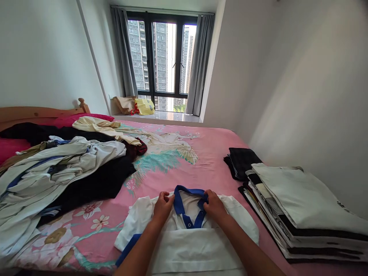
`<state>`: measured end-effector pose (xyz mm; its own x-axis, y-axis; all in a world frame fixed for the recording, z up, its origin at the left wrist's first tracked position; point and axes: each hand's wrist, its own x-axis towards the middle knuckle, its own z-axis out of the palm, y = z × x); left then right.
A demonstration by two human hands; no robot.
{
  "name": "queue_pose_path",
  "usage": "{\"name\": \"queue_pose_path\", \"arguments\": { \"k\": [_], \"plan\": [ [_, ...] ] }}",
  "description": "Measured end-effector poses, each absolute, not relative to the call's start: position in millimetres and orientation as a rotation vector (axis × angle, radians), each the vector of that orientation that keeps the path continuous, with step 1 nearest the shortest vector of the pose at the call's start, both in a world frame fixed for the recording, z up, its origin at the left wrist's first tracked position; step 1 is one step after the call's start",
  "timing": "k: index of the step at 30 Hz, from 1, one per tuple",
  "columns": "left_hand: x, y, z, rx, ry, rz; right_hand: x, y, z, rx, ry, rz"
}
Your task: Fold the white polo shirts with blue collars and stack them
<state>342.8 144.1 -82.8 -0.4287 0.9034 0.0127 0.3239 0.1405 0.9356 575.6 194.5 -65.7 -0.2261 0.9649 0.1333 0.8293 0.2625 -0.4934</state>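
Note:
A white polo shirt (198,247) with a blue collar lies spread on the pink bed, its collar toward the window. My left hand (163,205) pinches the shirt beside the left side of the collar, fingers closed. On the other side, my right hand (213,203) grips the right part of the blue collar, thumb and fingers pressed together. A button shows at the front of the collar between my hands. The lower part of the shirt is folded up over its chest, and my forearms cover some of the fabric.
A loose heap of clothes (69,165) spreads over the left of the bed. A stack of folded clothes (304,199) stands at the right, with a folded dark garment (244,159) behind it. Paper and yellow bags (144,107) sit on the window sill.

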Motion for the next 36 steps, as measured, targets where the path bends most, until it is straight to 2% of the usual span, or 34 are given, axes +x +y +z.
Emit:
{"name": "queue_pose_path", "arguments": {
  "k": [6, 12, 15, 18, 21, 24, 27, 32, 36],
  "plan": [
    [361.2, 171.4, -40.2, 1.848, 2.117, 0.897, 561.0, 207.9, -45.3, -1.585, -2.203, 0.383],
    [346.0, 195.7, -23.5, 1.782, 2.087, 0.701, 564.7, 241.1, -32.6, -1.596, -2.259, 0.553],
    [326.5, 198.5, -18.9, 1.732, 2.067, 0.748, 572.7, 254.6, -26.5, -1.524, -2.241, 0.668],
    [321.5, 191.8, -14.1, 1.735, 2.124, 0.858, 573.4, 256.3, -20.6, -1.506, -2.157, 0.627],
    [333.5, 180.8, -9.4, 2.022, 1.859, 0.886, 567.3, 247.6, -16.1, -1.451, -2.167, 0.593],
    [348.9, 175.9, -6.7, 2.292, 1.556, 0.596, 562.2, 238.8, -16.4, -1.379, -2.28, 0.586],
    [355.1, 179.2, -7.4, 2.302, 1.621, 0.28, 564.5, 236.5, -23.1, -1.403, -2.383, 0.595],
    [342.3, 185.6, -7.2, 2.333, 1.707, 0.165, 584.4, 239.8, -34.8, -1.455, -2.362, 0.664],
    [327.9, 187.4, 0.0, 2.361, 1.784, 0.149, 603.8, 242.1, -39.4, -1.363, -2.141, 0.769]
  ]
}}
